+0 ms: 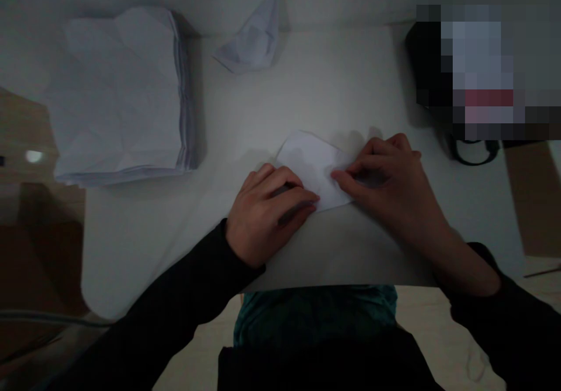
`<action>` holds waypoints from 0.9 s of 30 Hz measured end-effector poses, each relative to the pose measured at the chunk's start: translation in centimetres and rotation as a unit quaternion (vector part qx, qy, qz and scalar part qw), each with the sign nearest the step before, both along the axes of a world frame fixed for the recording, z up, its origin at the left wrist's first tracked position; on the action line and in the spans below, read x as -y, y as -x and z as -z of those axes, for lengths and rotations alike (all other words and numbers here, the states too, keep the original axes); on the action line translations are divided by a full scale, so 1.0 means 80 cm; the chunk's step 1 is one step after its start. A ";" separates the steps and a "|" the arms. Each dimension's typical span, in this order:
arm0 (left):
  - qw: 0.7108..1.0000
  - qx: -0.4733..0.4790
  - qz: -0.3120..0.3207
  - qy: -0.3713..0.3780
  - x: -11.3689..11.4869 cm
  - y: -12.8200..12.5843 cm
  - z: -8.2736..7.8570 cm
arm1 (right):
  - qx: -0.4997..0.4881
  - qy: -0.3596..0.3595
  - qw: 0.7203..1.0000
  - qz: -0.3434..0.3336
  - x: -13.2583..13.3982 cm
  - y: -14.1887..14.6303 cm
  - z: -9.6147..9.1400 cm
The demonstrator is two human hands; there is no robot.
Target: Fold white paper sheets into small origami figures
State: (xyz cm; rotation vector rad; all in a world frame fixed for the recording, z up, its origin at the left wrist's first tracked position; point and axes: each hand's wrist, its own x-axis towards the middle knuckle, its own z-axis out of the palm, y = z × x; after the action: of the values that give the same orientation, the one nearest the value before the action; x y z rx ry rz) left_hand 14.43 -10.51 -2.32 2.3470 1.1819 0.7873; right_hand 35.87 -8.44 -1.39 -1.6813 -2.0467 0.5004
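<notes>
A small piece of folded white paper (313, 163) lay on the pale tabletop (328, 99), near its front edge, with a hand at either side. The left hand (267, 215) came over the paper's near left part; its grip was narrow, thumb and forefinger almost meeting on the near edge, with the paper held there. The right hand (390, 177) had the paper's right end in its grip, the thumb on top and the other fingers bent around that side, their tips partly hidden. Both wrists came out of black sleeves (188, 280).

To the left, well apart from the paper, stood a thick stack of creased white sheets (118, 93), its top sheet marked with fold lines. Beyond the hands, at the back of the tabletop, sat a paper boat (252, 40), one pointed end raised. At the far right was a black object (427, 69), partly lost in blurred squares, with a dark strap (475, 160) looping down beside it. Some green cloth (315, 315) showed below the front edge.
</notes>
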 end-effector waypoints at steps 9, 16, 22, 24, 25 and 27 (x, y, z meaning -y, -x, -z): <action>0.999 -0.030 0.012 -0.004 0.000 0.001 0.001 | 0.003 0.012 1.000 -0.010 -0.002 -0.001 0.000; 0.997 -0.073 0.009 -0.008 0.002 0.000 -0.002 | -0.012 0.025 0.999 -0.023 -0.004 -0.004 -0.001; 0.997 -0.082 0.004 0.001 0.002 -0.002 -0.005 | -0.011 0.038 0.999 -0.029 -0.006 -0.005 -0.002; 0.996 -0.084 0.006 0.002 0.002 -0.001 -0.005 | -0.014 0.041 0.999 -0.027 -0.006 -0.005 -0.002; 0.996 -0.086 0.008 0.002 0.002 -0.001 -0.006 | -0.015 0.042 0.999 -0.025 -0.006 -0.004 -0.002; 0.996 -0.089 0.011 -0.003 0.002 -0.001 -0.005 | -0.017 0.043 0.999 -0.020 -0.005 -0.004 -0.002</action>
State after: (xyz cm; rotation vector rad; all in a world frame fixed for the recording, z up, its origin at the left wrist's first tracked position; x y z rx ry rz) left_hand 14.50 -10.68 -1.89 2.4723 1.2229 0.5845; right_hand 36.16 -8.01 -1.20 -1.6702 -2.0655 0.6342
